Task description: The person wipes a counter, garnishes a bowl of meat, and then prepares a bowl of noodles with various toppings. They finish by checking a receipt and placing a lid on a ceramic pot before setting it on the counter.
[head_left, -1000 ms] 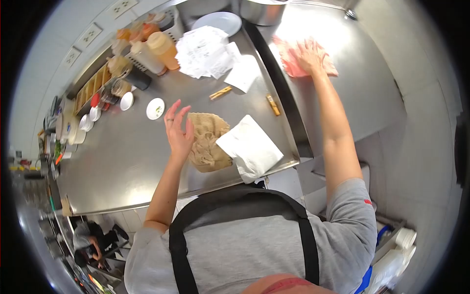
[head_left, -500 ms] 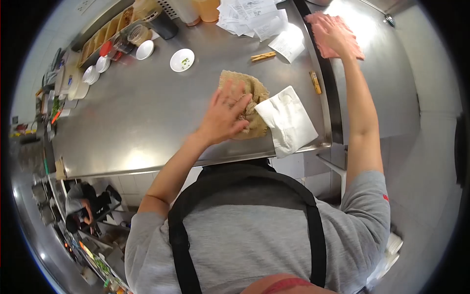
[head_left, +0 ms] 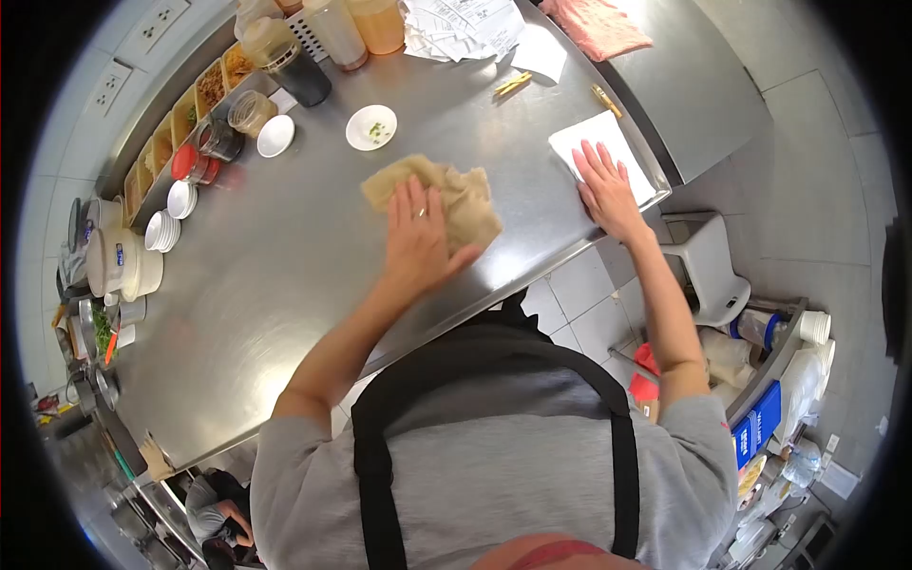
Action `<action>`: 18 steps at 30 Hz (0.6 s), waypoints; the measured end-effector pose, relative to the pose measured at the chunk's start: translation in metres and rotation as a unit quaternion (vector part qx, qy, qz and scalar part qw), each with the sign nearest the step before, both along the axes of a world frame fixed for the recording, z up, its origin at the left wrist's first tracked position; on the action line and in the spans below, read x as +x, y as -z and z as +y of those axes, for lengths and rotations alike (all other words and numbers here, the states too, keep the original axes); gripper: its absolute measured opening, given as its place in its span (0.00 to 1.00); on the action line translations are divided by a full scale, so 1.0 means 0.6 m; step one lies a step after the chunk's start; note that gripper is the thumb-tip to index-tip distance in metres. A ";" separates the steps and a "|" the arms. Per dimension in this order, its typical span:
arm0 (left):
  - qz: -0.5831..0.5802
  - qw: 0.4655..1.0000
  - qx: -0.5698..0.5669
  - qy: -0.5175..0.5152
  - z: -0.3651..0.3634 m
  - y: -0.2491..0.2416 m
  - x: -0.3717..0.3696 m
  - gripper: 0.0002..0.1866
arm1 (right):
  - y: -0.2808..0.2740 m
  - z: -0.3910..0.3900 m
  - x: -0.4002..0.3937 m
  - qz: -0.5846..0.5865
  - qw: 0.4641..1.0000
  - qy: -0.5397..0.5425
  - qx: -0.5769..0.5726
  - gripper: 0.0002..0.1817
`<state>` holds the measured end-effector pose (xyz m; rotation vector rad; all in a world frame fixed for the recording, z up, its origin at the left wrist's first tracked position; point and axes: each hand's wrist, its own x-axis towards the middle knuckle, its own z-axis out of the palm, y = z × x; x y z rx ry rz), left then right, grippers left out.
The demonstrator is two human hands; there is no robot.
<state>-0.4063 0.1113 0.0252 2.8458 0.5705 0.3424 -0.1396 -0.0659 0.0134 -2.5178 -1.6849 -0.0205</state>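
My left hand (head_left: 416, 233) lies flat on a crumpled tan cloth (head_left: 467, 204) on the steel table (head_left: 275, 228), its fingers spread a little. A ring shows on one finger. My right hand (head_left: 608, 190) rests with fingers stretched on a folded white cloth (head_left: 608, 142) near the table's right corner. Above the tan cloth sits a small white dish (head_left: 371, 127) with green bits in it. The pink cloth (head_left: 598, 27) lies at the top right, with no hand on it.
Paper slips (head_left: 461, 28), yellow clips (head_left: 513, 85) and bottles (head_left: 285, 62) stand or lie along the back. White bowls (head_left: 163, 231), jars (head_left: 220, 140) and ingredient trays (head_left: 211, 87) line the left. A person (head_left: 217, 513) is at the lower left. A white stool (head_left: 708, 271) stands at the right.
My right hand has left the pink cloth and come down onto the white cloth, which now lies farther right, apart from the tan cloth. My left hand is now on the shifted tan cloth. The view has turned.
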 end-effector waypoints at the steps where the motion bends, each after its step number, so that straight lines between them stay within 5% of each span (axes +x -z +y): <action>1: -0.012 1.000 0.017 0.009 0.013 0.010 0.020 0.42 | 0.016 0.016 -0.020 -0.037 0.998 0.044 0.030 0.26; 9: -0.041 0.994 0.071 -0.077 0.126 0.055 0.119 0.42 | 0.005 -0.032 -0.210 0.087 0.970 0.020 0.226 0.09; 13: -0.017 0.991 0.077 -0.106 0.175 0.063 0.137 0.43 | 0.004 -0.066 -0.109 0.187 0.934 0.096 0.288 0.05; 18: -0.044 0.981 0.091 -0.166 0.241 0.059 0.175 0.41 | -0.006 -0.097 0.071 0.103 0.963 0.153 0.197 0.06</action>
